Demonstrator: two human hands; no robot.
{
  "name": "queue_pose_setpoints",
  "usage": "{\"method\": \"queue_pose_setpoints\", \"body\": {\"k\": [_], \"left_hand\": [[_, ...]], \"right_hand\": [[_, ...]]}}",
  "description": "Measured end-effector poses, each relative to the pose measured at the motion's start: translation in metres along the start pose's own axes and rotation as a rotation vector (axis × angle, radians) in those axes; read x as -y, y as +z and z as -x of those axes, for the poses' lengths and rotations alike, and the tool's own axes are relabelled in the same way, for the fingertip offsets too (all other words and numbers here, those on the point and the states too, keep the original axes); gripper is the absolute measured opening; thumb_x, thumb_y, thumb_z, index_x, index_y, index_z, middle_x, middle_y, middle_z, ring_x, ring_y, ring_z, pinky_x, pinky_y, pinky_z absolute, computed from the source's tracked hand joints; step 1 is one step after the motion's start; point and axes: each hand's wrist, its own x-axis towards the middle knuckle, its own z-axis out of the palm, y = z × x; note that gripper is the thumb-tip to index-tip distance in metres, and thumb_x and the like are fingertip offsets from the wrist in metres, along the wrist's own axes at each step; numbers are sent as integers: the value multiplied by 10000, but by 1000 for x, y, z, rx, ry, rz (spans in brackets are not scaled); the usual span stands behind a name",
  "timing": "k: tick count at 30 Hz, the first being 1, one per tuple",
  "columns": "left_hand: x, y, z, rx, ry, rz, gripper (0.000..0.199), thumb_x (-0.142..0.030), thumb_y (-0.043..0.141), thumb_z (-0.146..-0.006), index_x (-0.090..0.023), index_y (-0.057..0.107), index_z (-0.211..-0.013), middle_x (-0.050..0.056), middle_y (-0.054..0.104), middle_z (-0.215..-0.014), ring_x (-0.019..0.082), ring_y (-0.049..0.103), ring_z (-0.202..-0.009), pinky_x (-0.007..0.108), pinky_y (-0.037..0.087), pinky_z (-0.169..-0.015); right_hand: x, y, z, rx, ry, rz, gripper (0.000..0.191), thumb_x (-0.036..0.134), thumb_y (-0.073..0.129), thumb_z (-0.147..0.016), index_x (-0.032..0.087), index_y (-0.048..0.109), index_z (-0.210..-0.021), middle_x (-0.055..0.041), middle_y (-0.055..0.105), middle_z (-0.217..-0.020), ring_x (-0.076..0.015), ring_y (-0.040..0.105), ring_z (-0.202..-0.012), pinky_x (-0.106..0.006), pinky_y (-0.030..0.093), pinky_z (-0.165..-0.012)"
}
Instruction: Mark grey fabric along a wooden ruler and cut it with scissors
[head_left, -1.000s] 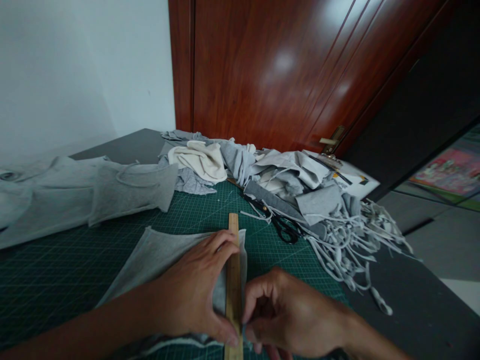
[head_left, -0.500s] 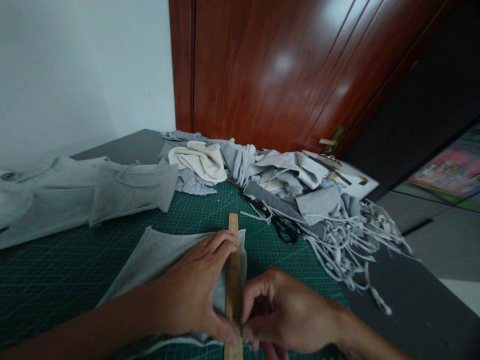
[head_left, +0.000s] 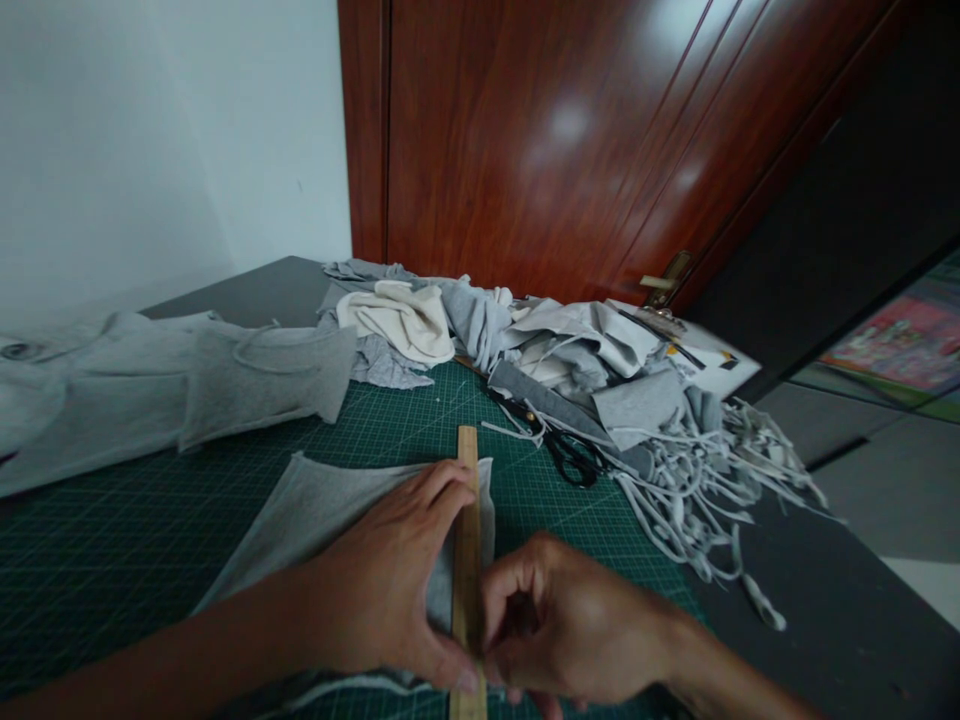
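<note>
A wooden ruler (head_left: 466,560) lies lengthwise over a piece of grey fabric (head_left: 330,500), close to the fabric's right edge. My left hand (head_left: 390,570) holds the ruler down, its fingertips at the upper part and its thumb lower on the wood. Right of the ruler, my right hand (head_left: 570,620) is closed in a pinch against the ruler's edge near the bottom of the view. Whatever sits between those fingertips is too small or hidden to make out. Under the fabric spreads a green cutting mat (head_left: 405,420) with grid lines.
Black scissors (head_left: 574,455) lie beyond my right hand, beside tangled grey fabric strips (head_left: 697,500). Grey pieces of fabric (head_left: 262,380) stretch along the left. A cream cloth (head_left: 397,320) and heaped grey cloth (head_left: 585,340) sit at the back, before a wooden door (head_left: 525,150).
My right hand has shifted very slightly left along the ruler's edge, its pinch still closed. My left hand, the ruler and the fabric stay in place.
</note>
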Motion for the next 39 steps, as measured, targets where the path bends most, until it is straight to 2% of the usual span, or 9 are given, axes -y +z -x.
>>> {"method": "queue_pose_setpoints", "body": {"k": [4,12,19,28,32,36,39], "left_hand": [[-3,-2,0,30,-33,-10,1148,-539,1044,-446,-211,560,-1434,179,506,-1598,468,469,-1509,605,400,-1274],[-1,0,0,66,-70,-28,1191,-642,993,-487,-181,541,-1488,225,446,-1659,520,395,-1560,662,354,-1296],[1,4,1,50,-72,-50,1200,-561,1031,-437,-179,548,-1468,215,464,-1652,495,406,-1561,633,341,-1309],[2,4,2,92,-88,-55,1303,-658,972,-519,-122,439,-1581,304,360,-1717,528,344,-1593,680,318,-1300],[1,2,3,62,-77,-42,1273,-625,996,-487,-175,471,-1557,247,426,-1684,512,377,-1577,657,335,-1299],[-3,-1,1,60,-68,-45,1143,-584,1013,-474,-189,554,-1445,208,484,-1624,493,417,-1547,633,353,-1295],[-5,-3,0,54,-48,-49,1139,-580,1023,-459,-202,548,-1423,193,508,-1584,471,456,-1509,603,382,-1280]], "right_hand": [[0,-2,-4,16,9,-40,121,67,678,-804,176,676,-752,61,659,-621,-41,563,-377,-97,411,-311],[-4,-14,-24,-96,-73,-139,123,73,722,-668,178,664,-698,84,665,-559,-56,543,-377,-132,458,-352],[1,-23,-31,-147,-119,-103,106,118,715,-673,186,640,-703,83,668,-540,-63,540,-363,-138,455,-342],[12,-41,-45,-255,-159,-84,90,164,705,-649,198,633,-689,86,661,-510,-66,510,-348,-146,413,-337],[17,-48,-51,-289,-170,-81,83,143,693,-640,194,630,-659,76,660,-504,-64,500,-355,-143,373,-342],[21,-58,-61,-353,-174,-70,102,101,665,-659,192,620,-644,79,653,-492,-56,487,-351,-133,347,-342],[25,-65,-68,-386,-165,-58,131,66,650,-652,190,614,-631,81,644,-474,-53,480,-346,-128,339,-342]]}}
